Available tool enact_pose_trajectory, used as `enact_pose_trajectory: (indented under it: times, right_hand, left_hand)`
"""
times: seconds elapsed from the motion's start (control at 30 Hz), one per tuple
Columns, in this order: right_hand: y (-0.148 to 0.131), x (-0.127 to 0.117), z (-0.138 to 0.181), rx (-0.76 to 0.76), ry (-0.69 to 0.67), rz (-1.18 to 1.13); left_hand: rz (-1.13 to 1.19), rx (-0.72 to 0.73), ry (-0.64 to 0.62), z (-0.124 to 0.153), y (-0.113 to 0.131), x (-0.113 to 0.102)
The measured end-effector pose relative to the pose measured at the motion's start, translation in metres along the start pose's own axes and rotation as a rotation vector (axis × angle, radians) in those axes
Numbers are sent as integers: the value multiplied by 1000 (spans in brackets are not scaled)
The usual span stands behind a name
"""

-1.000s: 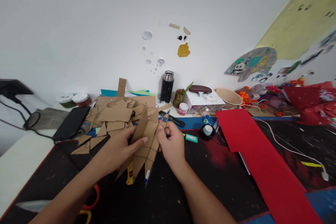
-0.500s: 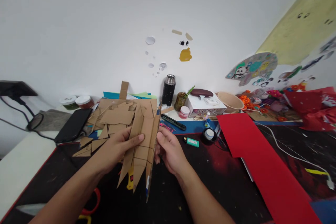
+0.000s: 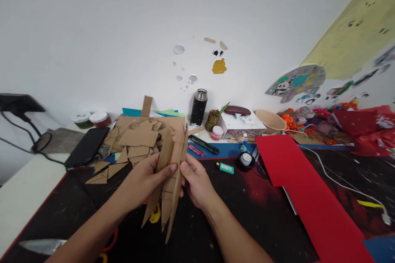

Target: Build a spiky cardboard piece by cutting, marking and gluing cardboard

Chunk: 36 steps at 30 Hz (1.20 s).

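Note:
A folded cardboard piece (image 3: pixel 168 191) with long pointed ends and dark crease lines is held upright between both hands. My left hand (image 3: pixel 154 176) grips its left side, the thumb lying across the front panel. On the other side, my right hand (image 3: pixel 196 178) pinches the right-hand panel near its edge, some fingers hidden behind it. Partly behind the cardboard's lower points lies a yellow tool (image 3: pixel 155 214), perhaps a cutter. Below my left forearm are scissors (image 3: pixel 46 246) with red and yellow handles, partly covered by the arm.
Cardboard scraps (image 3: pixel 138 137) are piled behind my left hand. A green lighter (image 3: pixel 225 167), a dark utility knife (image 3: pixel 203 144) and a black flask (image 3: pixel 199 107) stand or lie beyond my right hand. Red card (image 3: pixel 308 189) stretches along the right; a phone (image 3: pixel 86 146) rests at left.
The cardboard's panels have been brought closer together, so it looks narrower. My right thumb has moved left, near the left thumb, and the right panel now shows its brown face.

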State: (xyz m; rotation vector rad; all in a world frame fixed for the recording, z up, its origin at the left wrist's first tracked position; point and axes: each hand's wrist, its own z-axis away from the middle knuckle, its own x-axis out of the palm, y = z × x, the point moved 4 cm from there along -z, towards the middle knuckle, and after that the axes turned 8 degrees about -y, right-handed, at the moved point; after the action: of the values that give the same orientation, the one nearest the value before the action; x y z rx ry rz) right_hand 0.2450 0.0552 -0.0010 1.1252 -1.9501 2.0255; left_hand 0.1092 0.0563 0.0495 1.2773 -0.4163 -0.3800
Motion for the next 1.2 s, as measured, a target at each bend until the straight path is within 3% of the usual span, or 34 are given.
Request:
enact_pose_trajectory:
  times: [0.23, 0.43, 0.77, 1.2]
  right_hand:
    - [9, -2, 0, -15, -10, -12]
    - [16, -3, 1, -7, 6, 16]
    - [23, -9, 2, -17, 6, 43]
    - [24, -14, 2, 15, 62, 116]
  left_hand:
    - [-65, 1, 18, 3, -3, -1]
    - [-221, 97, 120, 5, 4, -4]
    - [-326, 105, 133, 7, 8, -4]
    - [-339, 124, 172, 3, 8, -5]
